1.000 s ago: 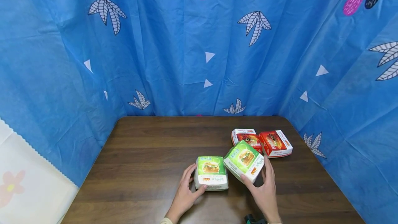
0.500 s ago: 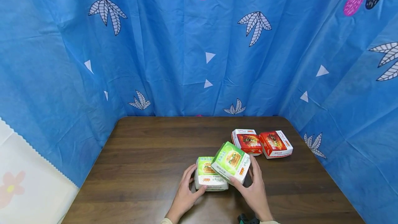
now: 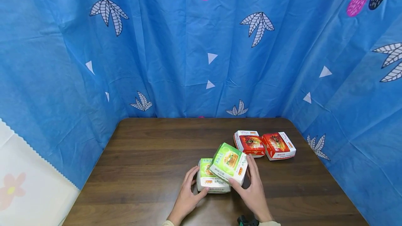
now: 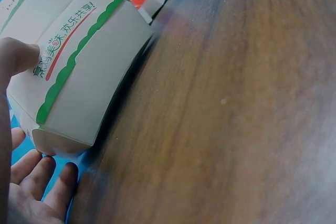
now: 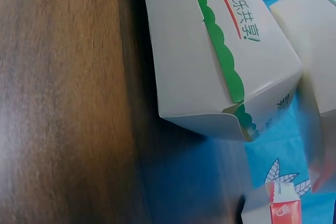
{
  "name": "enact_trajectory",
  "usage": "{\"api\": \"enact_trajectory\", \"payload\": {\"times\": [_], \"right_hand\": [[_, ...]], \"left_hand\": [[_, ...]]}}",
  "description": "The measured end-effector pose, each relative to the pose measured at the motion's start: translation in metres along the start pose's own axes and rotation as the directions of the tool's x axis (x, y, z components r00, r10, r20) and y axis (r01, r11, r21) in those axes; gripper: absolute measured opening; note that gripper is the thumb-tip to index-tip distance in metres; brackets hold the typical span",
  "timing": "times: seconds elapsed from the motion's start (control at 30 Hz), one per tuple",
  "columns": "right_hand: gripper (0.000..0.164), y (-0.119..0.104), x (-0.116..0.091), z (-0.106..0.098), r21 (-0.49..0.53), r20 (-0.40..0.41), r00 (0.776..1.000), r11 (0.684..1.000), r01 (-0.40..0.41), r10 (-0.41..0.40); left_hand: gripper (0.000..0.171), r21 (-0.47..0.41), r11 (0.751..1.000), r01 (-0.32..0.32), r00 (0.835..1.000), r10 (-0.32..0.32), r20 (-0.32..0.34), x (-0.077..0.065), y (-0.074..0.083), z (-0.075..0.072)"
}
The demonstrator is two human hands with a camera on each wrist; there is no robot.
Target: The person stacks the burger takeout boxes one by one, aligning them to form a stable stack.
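Note:
On the table stands a green-and-white burger box point(image 3: 216, 185). My left hand point(image 3: 186, 194) holds it by its left side, thumb at the front. The left wrist view shows the thumb point(image 4: 20, 56) against the white wall of this lower box point(image 4: 100, 61). A second green-and-white burger box point(image 3: 228, 163) is above and partly over the first, turned at an angle. My right hand point(image 3: 253, 191) grips it between the thumb at its near edge and fingers at its right side. In the right wrist view the upper box point(image 5: 312, 40) appears beside the lower box point(image 5: 210, 51).
Two red-and-white burger boxes point(image 3: 250, 143) point(image 3: 278, 145) lie side by side at the back right of the dark wooden table point(image 3: 150, 163). A blue patterned curtain point(image 3: 176, 51) surrounds the back and sides. A pale flowered cloth point(image 3: 28, 184) hangs at the left.
My right hand has moved left with its green burger box, from beside the other green box to partly over it. The left hand and the red boxes have stayed put.

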State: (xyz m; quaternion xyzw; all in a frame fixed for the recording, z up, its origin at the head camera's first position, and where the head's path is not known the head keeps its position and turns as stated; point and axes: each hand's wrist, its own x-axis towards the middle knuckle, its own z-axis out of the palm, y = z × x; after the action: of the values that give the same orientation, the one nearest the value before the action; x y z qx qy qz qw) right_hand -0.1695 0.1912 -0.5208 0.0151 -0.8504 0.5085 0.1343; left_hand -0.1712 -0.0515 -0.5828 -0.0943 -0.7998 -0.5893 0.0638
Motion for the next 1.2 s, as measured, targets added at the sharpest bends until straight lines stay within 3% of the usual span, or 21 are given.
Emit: {"api": "enact_trajectory", "payload": {"times": [0.23,0.57,1.2], "right_hand": [[0.108,0.001,-0.001,0.005,-0.037,0.060,0.998,0.999,0.024,-0.022],[0.131,0.001,0.002,0.010,-0.047,0.143,0.989,0.998,0.035,-0.028],[0.121,-0.002,0.003,0.011,-0.114,0.184,0.979,0.987,0.109,-0.087]], "left_hand": [[0.078,-0.003,1.000,-0.008,1.000,0.008,0.003,0.000,0.000,0.000],[0.079,-0.020,0.999,-0.030,1.000,0.030,0.001,0.000,-0.001,0.000],[0.077,-0.029,0.999,-0.040,0.999,0.040,-0.001,-0.001,-0.001,0.000]]}}
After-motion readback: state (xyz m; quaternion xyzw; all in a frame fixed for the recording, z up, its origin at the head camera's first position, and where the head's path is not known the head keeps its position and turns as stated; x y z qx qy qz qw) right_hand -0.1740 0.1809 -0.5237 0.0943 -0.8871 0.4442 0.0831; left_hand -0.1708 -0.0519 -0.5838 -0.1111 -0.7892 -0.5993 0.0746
